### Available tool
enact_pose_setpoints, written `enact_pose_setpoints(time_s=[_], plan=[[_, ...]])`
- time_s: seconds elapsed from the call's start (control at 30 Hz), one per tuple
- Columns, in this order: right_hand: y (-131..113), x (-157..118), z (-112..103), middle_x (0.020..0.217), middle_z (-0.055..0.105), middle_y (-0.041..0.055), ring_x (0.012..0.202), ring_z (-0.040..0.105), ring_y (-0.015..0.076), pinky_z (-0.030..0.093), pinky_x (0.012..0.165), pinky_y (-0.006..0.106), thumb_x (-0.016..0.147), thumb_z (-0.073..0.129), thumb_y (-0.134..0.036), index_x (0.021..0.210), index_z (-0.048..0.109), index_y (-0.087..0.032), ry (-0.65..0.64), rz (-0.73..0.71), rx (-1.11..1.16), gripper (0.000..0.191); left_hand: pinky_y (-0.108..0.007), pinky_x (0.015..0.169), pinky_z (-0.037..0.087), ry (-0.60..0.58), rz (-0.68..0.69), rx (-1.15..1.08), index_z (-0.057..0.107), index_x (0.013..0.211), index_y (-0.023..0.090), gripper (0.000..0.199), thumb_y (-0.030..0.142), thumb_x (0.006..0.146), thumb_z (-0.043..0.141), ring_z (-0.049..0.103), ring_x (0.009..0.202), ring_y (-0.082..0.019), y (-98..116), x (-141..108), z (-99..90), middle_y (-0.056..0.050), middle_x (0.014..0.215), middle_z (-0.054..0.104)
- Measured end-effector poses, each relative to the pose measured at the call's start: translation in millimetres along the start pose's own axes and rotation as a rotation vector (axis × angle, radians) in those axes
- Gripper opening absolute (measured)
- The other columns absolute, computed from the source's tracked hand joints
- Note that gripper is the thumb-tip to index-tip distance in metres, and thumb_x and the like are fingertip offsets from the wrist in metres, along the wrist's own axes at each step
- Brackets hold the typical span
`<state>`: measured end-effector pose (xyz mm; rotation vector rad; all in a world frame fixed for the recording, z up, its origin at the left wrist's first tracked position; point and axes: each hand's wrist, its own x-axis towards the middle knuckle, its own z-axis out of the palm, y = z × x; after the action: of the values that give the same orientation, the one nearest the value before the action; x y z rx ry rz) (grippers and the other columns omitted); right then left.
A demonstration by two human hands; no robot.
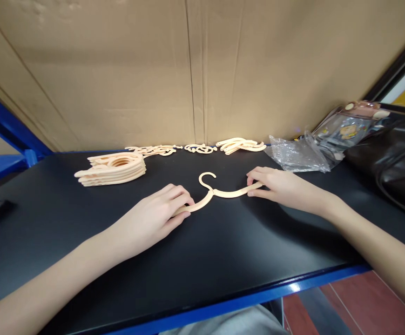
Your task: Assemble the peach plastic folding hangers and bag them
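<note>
A cream plastic clothes hanger (229, 192) lies on the black table (202, 260), its hook pointing away from me. My left hand (164, 209) pinches the end of its left arm between thumb and fingers. At the other side, my right hand (270, 184) grips the end of the right arm the same way. Both arms and the hook meet at a joint in the middle; the fingers cover the arm tips.
Behind my left hand sits a stack of cream hanger pieces (118, 170). Along the back lie loose thin parts (153, 150), hooks (200, 148) and curved arms (240, 145). Clear plastic bags (296, 151) and a dark leather bag (394, 153) occupy the right. A cardboard wall (136, 70) stands behind.
</note>
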<state>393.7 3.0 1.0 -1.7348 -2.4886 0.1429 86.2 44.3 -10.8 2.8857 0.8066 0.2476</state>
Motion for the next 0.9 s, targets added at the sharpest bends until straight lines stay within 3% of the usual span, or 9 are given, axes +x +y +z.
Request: enact_pose_setpoints(time_s=[0.1,0.23,0.4,0.57,0.9], plan=[[5,0,0,0.102,0.06,0.0063,0.088,0.059,0.0215,0.044,0.072,0.032,0.092,0.044,-0.044,0.099,0.058,-0.021,0.003,0.005,-0.025,0.027,-0.029,0.079,0.044,0.004,-0.01,-0.016,0.058,0.1,0.022,0.024,0.03,0.097,0.036,0.052,0.093,-0.018,0,-1,0.0,-0.003,0.104,0.056],[16,-2,-1,0.11,0.058,0.0129,0.097,0.059,0.0293,0.045,0.078,0.038,0.087,0.05,-0.052,0.109,0.057,-0.016,0.07,0.194,-0.241,0.042,-0.027,0.073,0.044,-0.011,-0.023,-0.013,0.058,0.098,0.022,0.023,0.031,0.096,0.037,0.054,0.088,-0.016,1,-1,-1.4,-0.002,0.098,0.057],[18,-2,-3,0.099,0.063,0.0109,0.088,0.062,0.0311,0.044,0.071,0.04,0.09,0.039,-0.058,0.103,0.063,-0.02,-0.036,0.374,-0.243,0.047,-0.025,0.071,0.043,-0.022,-0.016,-0.016,0.057,0.097,0.022,0.023,0.032,0.097,0.036,0.055,0.087,-0.016,3,0,-3.5,-0.002,0.097,0.057],[10,-3,-2,0.097,0.065,0.01,0.088,0.062,0.0293,0.044,0.071,0.038,0.091,0.041,-0.05,0.102,0.062,-0.018,-0.019,0.242,-0.185,0.04,-0.025,0.069,0.042,-0.028,-0.051,-0.007,0.055,0.096,0.022,0.021,0.035,0.096,0.039,0.055,0.085,-0.015,0,0,-2.0,-0.001,0.095,0.056],[6,-3,0,0.108,0.06,0.0094,0.093,0.059,0.0244,0.045,0.078,0.036,0.09,0.043,-0.054,0.11,0.058,-0.02,-0.015,0.007,0.037,0.043,-0.025,0.072,0.043,-0.026,-0.011,-0.018,0.057,0.098,0.022,0.023,0.033,0.097,0.037,0.055,0.088,-0.015,0,0,-4.2,-0.001,0.097,0.058]])
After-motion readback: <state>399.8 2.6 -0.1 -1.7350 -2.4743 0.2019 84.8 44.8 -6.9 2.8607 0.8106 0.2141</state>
